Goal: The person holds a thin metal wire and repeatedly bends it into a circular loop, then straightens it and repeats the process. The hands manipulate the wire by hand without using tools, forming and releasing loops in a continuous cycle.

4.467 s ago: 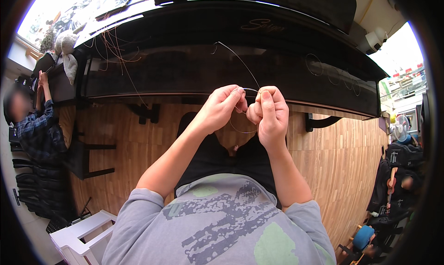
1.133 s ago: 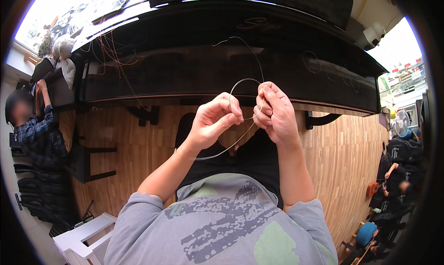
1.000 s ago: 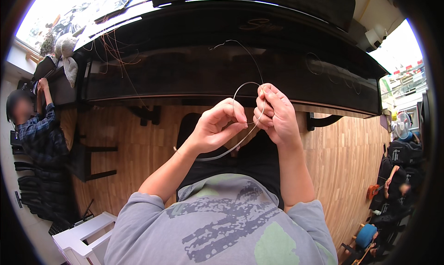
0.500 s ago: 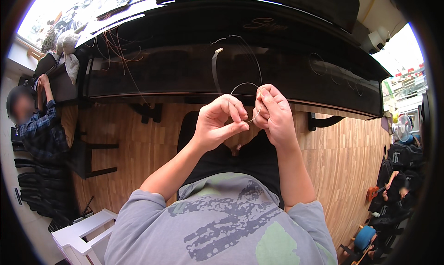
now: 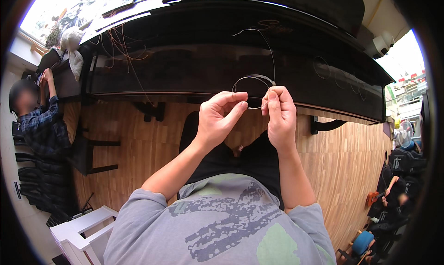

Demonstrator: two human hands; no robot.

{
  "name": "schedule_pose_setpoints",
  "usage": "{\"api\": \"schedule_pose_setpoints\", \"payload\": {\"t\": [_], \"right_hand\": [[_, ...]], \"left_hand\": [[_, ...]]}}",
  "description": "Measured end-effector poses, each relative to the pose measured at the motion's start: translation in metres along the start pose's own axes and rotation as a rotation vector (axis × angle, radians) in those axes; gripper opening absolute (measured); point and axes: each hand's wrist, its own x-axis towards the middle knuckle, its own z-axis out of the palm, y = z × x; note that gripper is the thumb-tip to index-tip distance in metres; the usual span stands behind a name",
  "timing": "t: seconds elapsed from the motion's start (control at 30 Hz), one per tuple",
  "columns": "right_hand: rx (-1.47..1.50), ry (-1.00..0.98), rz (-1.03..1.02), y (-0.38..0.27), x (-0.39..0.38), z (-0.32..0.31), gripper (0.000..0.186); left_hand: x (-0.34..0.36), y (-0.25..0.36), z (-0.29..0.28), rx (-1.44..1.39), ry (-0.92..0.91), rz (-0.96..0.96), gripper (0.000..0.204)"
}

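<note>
Wire tail (image 5: 261,77) swung rightward; right hand (image 5: 281,113) pinching wire

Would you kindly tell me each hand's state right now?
Left hand: curled at the wire loop; whether it grips cannot be told.
Right hand: closed, holding the wire loop.

A pale fan (image 5: 405,130) and a blue-topped stool (image 5: 363,243) stand at right.

Strong white light at far left and far right, both spots blown out; glossy black panel (image 5: 185,75) sits dark with faint reflections, wood floor (image 5: 132,142) evenly lit. Left hand (image 5: 219,118) and right hand (image 5: 280,115) fairly sharp. Fisheye bends edges, rim vignettes to black, right-side clutter (image 5: 401,162) soft.
</note>
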Motion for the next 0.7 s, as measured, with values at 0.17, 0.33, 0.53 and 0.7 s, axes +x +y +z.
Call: {"api": "schedule_pose_setpoints", "payload": {"t": [0.17,0.33,0.53,0.7], "right_hand": [[-0.068,-0.059,-0.065,-0.001,-0.003,0.0,0.013],[-0.012,-0.042,-0.079,0.002,-0.003,0.0,0.014],[0.1,0.082,0.034,0.001,0.001,-0.001,0.016],[0.353,0.113,0.249,0.004,0.0,0.004,0.019]], "left_hand": [[0.005,0.013,-0.008,0.313,-0.154,-0.181,0.028],[0.003,0.0,-0.012,0.046,-0.136,-0.18,0.032],[0.002,0.003,0.0,-0.129,0.068,0.054,0.025],[0.001,0.003,0.007,-0.335,0.155,0.183,0.022]]}}
